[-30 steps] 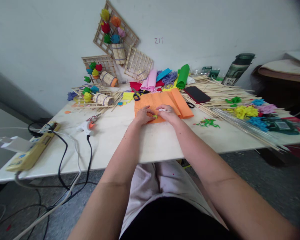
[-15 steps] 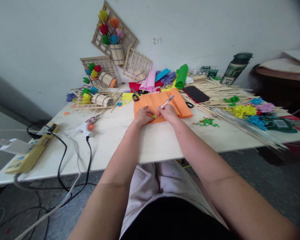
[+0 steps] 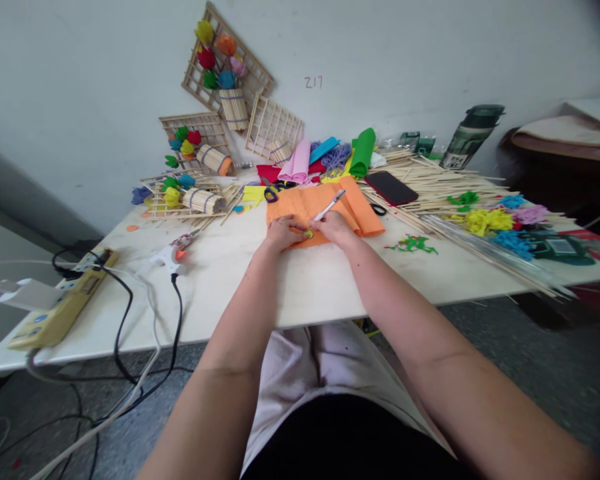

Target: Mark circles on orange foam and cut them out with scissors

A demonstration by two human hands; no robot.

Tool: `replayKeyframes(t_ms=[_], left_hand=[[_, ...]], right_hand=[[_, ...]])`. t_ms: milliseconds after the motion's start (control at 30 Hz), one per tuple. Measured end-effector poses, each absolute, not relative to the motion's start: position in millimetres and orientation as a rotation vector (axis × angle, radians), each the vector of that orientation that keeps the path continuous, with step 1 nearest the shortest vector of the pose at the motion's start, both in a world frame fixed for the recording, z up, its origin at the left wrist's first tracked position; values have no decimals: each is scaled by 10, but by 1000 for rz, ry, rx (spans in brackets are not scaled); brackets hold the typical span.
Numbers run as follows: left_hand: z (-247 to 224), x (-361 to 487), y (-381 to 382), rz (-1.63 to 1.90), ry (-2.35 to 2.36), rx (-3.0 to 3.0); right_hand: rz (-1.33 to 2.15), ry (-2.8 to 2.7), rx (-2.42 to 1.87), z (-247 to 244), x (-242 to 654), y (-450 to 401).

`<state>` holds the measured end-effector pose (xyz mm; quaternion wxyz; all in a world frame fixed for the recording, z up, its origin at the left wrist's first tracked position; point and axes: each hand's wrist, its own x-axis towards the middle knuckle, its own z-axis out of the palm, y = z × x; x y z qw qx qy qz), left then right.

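Orange crepe paper (image 3: 307,203) lies partly unfolded on the white table. On its left part rests my left hand (image 3: 283,233), fingers spread, with the fingertips at a small round yellowish piece (image 3: 309,234). My right hand (image 3: 334,227) is closed around a white pen (image 3: 330,205), which slants up to the right over the paper. The pen's lower end is near the round piece; whether they touch is too small to tell. Dark-handled scissors (image 3: 272,193) lie at the paper's upper left edge.
A phone (image 3: 391,188) and many thin sticks (image 3: 430,175) lie right of the paper. A glue gun (image 3: 173,255) and a power strip (image 3: 65,300) with cables are at left. Coloured paper rolls (image 3: 363,152) and stick lattices with paper flowers stand behind.
The pen's upper end has shifted slightly left and its lower part shows more. My left fingers have drawn slightly closer together.
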<state>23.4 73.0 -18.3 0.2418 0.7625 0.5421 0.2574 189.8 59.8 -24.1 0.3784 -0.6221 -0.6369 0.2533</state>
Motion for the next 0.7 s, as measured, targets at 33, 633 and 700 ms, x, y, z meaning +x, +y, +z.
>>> replayKeyframes(t_ms=[33, 633, 700], left_hand=[[-194, 232, 733, 703, 1490, 2086], [-193, 222, 741, 667, 1496, 2086], [-189, 224, 736, 664, 1496, 2092]], right_hand=[[643, -1631, -1598, -231, 1893, 590], [544, -1764, -1704, -175, 1840, 552], [542, -1769, -1704, -177, 1839, 551]])
